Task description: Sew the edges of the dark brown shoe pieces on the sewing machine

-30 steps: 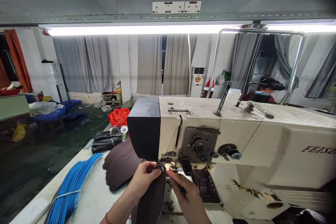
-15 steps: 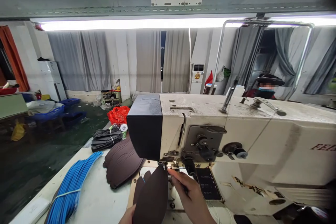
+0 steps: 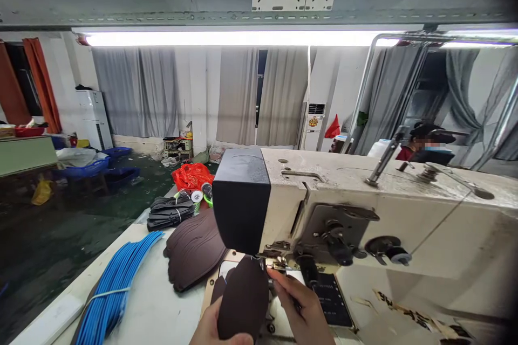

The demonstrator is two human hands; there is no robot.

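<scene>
A dark brown shaped leather piece (image 3: 243, 299) stands up under the needle area of a cream sewing machine (image 3: 404, 226). My left hand (image 3: 216, 329) grips the piece's lower edge at the bottom of the view, fingers wrapped round it. My right hand (image 3: 301, 307) reaches up beside the piece, fingertips pinched at the presser foot (image 3: 277, 265); what they pinch is too small to make out. The machine's black end cover (image 3: 242, 202) hangs just above.
A stack of brown cut pieces (image 3: 194, 248) lies left of the machine, with a dark grey bundle (image 3: 170, 211) and thread spools behind. Blue cord (image 3: 113, 291) runs along the table's left edge. A person in a cap (image 3: 424, 143) sits behind the machine.
My left hand dropped from the top of the piece near the needle to its lower edge. The view shifted right. My right hand stays at the presser foot.
</scene>
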